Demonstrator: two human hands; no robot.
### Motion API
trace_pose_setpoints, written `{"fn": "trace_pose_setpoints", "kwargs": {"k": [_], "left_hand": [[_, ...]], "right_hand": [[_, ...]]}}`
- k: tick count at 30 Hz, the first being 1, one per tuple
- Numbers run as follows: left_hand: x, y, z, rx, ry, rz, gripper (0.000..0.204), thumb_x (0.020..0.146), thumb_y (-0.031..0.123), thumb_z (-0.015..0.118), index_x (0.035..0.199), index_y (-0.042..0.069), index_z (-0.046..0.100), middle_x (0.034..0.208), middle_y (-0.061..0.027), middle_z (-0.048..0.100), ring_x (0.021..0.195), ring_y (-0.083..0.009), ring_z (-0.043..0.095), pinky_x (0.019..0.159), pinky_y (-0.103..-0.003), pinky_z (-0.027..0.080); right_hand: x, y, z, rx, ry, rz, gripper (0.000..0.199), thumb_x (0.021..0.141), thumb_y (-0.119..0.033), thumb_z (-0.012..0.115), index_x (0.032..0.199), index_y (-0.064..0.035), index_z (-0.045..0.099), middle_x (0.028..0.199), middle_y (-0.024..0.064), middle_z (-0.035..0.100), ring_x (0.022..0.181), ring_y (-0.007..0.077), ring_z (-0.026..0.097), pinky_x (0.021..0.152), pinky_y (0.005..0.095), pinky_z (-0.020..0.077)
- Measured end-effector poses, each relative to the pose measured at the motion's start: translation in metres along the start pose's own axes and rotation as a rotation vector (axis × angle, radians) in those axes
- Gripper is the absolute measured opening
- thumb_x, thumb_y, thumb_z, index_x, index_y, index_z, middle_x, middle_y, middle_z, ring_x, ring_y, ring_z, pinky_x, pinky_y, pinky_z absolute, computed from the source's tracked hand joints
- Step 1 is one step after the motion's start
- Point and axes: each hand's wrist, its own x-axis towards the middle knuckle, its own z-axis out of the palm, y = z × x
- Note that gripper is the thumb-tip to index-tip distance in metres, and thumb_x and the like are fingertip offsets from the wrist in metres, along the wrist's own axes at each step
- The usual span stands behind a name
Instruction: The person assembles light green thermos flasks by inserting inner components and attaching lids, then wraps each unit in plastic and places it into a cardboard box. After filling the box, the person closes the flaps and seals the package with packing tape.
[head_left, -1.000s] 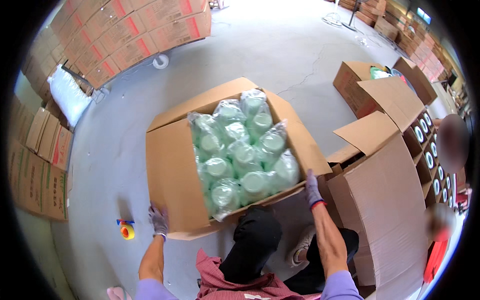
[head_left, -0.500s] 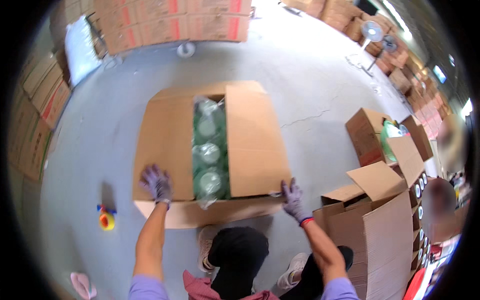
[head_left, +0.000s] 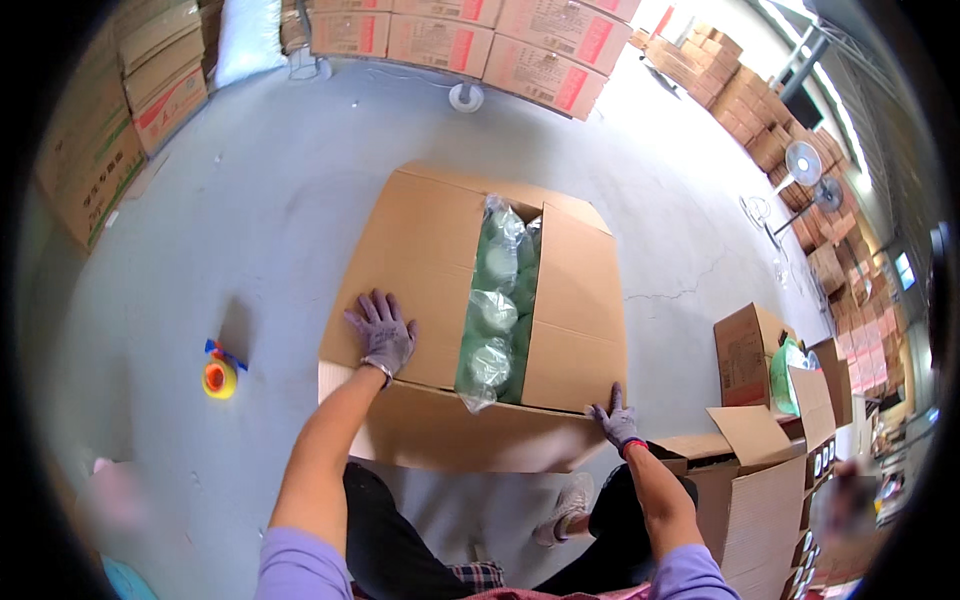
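A large brown carton (head_left: 420,240) lies in front of me on the grey floor, its two top flaps folded inward with a gap between them. Inside that gap show green, rounded items in clear plastic wrap (head_left: 490,310); their exact kind I cannot make out. My left hand (head_left: 385,335), in a purple-grey glove, presses flat on the left flap with its fingers spread. At the carton's near right corner is my right hand (head_left: 617,420), gloved alike, fingers stretched out along the edge.
A yellow tape roll on a blue dispenser (head_left: 219,378) stands on the floor at left. Opened cartons (head_left: 755,490) crowd my right side, one with a green basin (head_left: 785,378). Stacked cartons (head_left: 440,45) stand at the back; two fans (head_left: 803,162) are far right.
The view has turned, and the carton now appears farther right and slightly angled. My left hand has shifted a little farther up the left flap; my right hand stays at the near right corner.
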Motion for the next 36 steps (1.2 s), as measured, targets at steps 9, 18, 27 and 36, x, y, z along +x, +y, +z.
{"fn": "trace_pose_setpoints", "kwargs": {"k": [9, 18, 27, 36], "left_hand": [[-0.070, -0.164, -0.018, -0.607, 0.045, -0.243, 0.071, 0.091, 0.044, 0.052, 0.146, 0.002, 0.033, 0.148, -0.0216, 0.035, 0.141, -0.0407, 0.024, 0.114, -0.060, 0.014], [-0.127, -0.227, -0.133, -1.375, -0.902, 0.130, 0.074, 0.098, 0.058, 0.029, 0.139, -0.002, 0.042, 0.137, -0.0202, 0.050, 0.126, -0.0306, 0.048, 0.110, -0.051, 0.033], [-0.002, -0.104, -0.115, -2.233, -0.246, -0.225, 0.033, 0.098, 0.027, 0.053, 0.113, -0.002, 0.056, 0.104, -0.0143, 0.064, 0.096, -0.0288, 0.065, 0.088, -0.046, 0.056], [0.049, -0.039, -0.004, -2.051, 0.001, -0.249, 0.047, 0.092, 0.021, 0.064, 0.130, 0.000, 0.048, 0.121, -0.0101, 0.056, 0.110, -0.0206, 0.056, 0.100, -0.034, 0.045]], "right_hand": [[-0.010, 0.014, 0.013, 0.502, 0.050, -0.178, 0.075, 0.094, -0.037, 0.056, 0.154, -0.0162, 0.017, 0.140, 0.0242, 0.048, 0.129, 0.0386, 0.047, 0.104, 0.0416, 0.0386], [0.014, 0.030, -0.046, 0.034, -0.330, -0.184, 0.101, 0.079, -0.058, 0.066, 0.155, -0.0202, 0.010, 0.147, 0.0229, 0.039, 0.128, 0.0363, 0.048, 0.104, 0.0409, 0.0412], [-0.048, -0.204, -0.277, 0.090, -0.267, -0.643, 0.046, 0.095, -0.041, 0.053, 0.127, -0.0087, 0.055, 0.127, 0.0185, 0.057, 0.114, 0.0314, 0.057, 0.097, 0.0374, 0.0443], [0.092, -0.148, -0.036, -0.239, 0.221, -0.361, 0.077, 0.090, -0.053, 0.051, 0.153, -0.0186, 0.024, 0.159, 0.0154, 0.016, 0.147, 0.0345, 0.012, 0.109, 0.0665, 0.0073]]}}
